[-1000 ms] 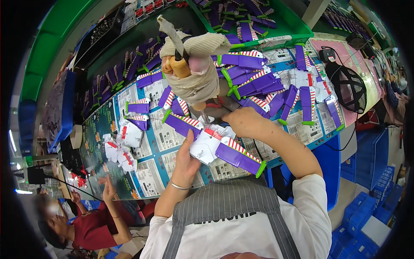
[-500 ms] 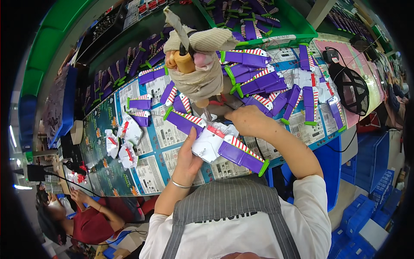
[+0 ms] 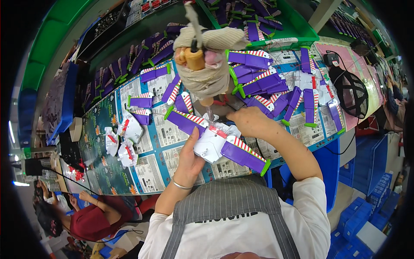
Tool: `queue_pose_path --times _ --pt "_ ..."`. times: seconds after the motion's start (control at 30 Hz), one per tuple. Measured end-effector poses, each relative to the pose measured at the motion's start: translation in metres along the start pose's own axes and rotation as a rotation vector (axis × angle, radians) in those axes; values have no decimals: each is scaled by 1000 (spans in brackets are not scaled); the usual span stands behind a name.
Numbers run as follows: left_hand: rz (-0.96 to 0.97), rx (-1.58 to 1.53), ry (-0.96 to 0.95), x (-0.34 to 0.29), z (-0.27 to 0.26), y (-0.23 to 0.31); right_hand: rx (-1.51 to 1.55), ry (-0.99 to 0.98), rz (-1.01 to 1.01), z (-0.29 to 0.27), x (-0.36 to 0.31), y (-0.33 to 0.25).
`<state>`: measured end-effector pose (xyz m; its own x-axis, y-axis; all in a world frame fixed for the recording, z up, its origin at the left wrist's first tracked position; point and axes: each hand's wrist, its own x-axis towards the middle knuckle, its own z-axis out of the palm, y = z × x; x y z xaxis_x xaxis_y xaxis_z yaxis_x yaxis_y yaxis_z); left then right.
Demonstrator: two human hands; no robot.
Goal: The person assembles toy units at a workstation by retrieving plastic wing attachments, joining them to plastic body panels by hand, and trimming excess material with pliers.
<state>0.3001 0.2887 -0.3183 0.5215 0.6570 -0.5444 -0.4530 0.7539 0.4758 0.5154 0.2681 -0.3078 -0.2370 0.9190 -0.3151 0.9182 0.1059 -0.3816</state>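
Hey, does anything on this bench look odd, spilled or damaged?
The tool by the white winged piece looks odd: thick cream cloth is wrapped around it, seemingly improvised. Purple wings lie heaped at mixed angles to its right. I see no spill or damage.

The winged piece (image 3: 209,146) looks like smooth plastic, its purple wings (image 3: 242,158) glossy; rough, matt cloth (image 3: 203,82) wraps the tool (image 3: 209,112); the bracelet (image 3: 180,185) is shiny metal, the striped apron (image 3: 226,198) matt woven fabric.
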Motion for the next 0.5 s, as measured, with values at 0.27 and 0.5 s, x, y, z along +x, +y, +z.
queue_pose_path --times 0.27,0.5 --pt "-194 122 -132 -40 -33 -37 -168 -29 -167 10 -44 -10" --pt "999 1627 26 -39 -100 61 -375 33 -141 24 -63 -25"
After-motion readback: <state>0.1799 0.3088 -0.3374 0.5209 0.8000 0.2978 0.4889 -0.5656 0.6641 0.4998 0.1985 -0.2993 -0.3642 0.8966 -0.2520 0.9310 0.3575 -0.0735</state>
